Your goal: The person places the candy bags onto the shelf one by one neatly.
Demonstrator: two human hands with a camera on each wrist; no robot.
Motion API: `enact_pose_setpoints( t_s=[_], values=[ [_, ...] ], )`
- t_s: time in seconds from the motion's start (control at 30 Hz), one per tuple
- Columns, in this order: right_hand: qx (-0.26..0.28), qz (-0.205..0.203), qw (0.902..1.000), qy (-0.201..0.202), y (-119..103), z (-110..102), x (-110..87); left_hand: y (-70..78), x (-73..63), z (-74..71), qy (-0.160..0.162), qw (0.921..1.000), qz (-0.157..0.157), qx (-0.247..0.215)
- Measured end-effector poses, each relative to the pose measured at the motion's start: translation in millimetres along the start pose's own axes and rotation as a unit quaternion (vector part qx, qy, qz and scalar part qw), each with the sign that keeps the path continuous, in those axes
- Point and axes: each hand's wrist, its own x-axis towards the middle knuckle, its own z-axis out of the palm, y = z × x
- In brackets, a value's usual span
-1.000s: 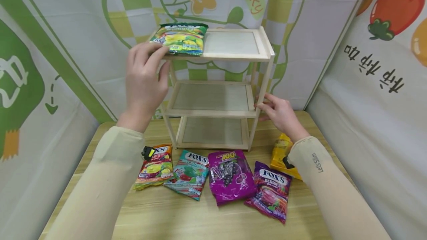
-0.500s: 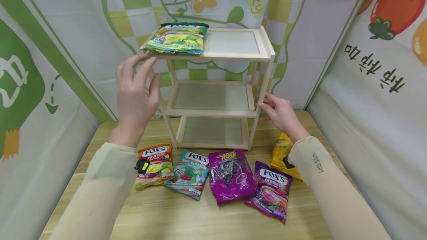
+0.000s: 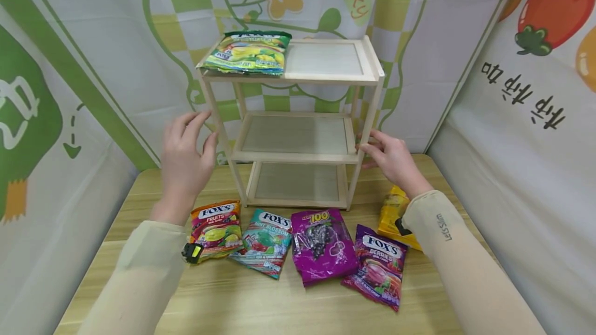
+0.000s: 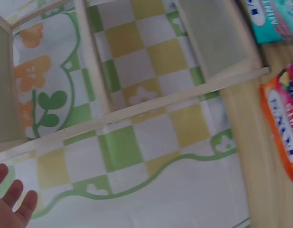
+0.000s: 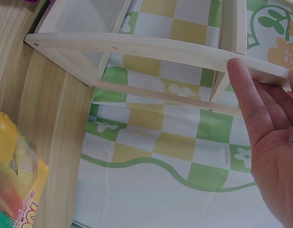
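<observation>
A green FOX'S candy bag (image 3: 251, 54) lies flat on the left part of the top board of a small wooden three-tier shelf (image 3: 298, 158). My left hand (image 3: 186, 156) is in the air just left of the shelf, fingers apart and holding nothing; in the left wrist view its fingertips (image 4: 26, 204) show at the lower left corner. At the shelf's right front post, my right hand (image 3: 393, 162) holds on at middle-board height. The right wrist view shows its fingers (image 5: 248, 95) against the post, some passing behind it.
On the wooden table (image 3: 223, 304) before the shelf lie an orange FOX'S fruits bag (image 3: 221, 226), a teal mint bag (image 3: 265, 239), a purple grape bag (image 3: 321, 247) and a FOX'S berries bag (image 3: 379, 268). A yellow bag (image 3: 393, 216) is partly behind the right sleeve. Printed curtains surround the table.
My left hand has let go of the green candy bag's front left corner and moved down and left, beside the shelf. The bag stays on the top board. My right hand has not moved.
</observation>
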Motion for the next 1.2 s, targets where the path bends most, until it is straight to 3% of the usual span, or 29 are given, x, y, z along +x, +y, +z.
enact_pose_setpoints(
  t_s=[0.2,0.37,0.6,0.97,1.2],
  values=[
    [-0.002,0.000,1.0000,0.001,1.0,-0.3,0.3,-10.9,-19.9,2.3,-0.056,0.9962,-0.067,0.007],
    [-0.002,0.000,1.0000,0.001,1.3,0.0,0.5,-15.8,-31.6,0.4,-0.111,0.9859,-0.125,0.015],
    [0.002,-0.004,1.0000,0.006,1.4,1.0,-0.1,-27.7,-44.4,-1.8,-0.210,0.9569,-0.197,0.041],
    [0.001,-0.006,1.0000,0.003,0.3,0.9,-1.5,-52.9,-66.0,-0.1,-0.302,0.9213,-0.236,0.064],
    [0.004,-0.005,1.0000,0.000,-0.4,0.8,-1.6,-67.4,-78.5,1.3,-0.361,0.8896,-0.271,0.069]
  ],
)
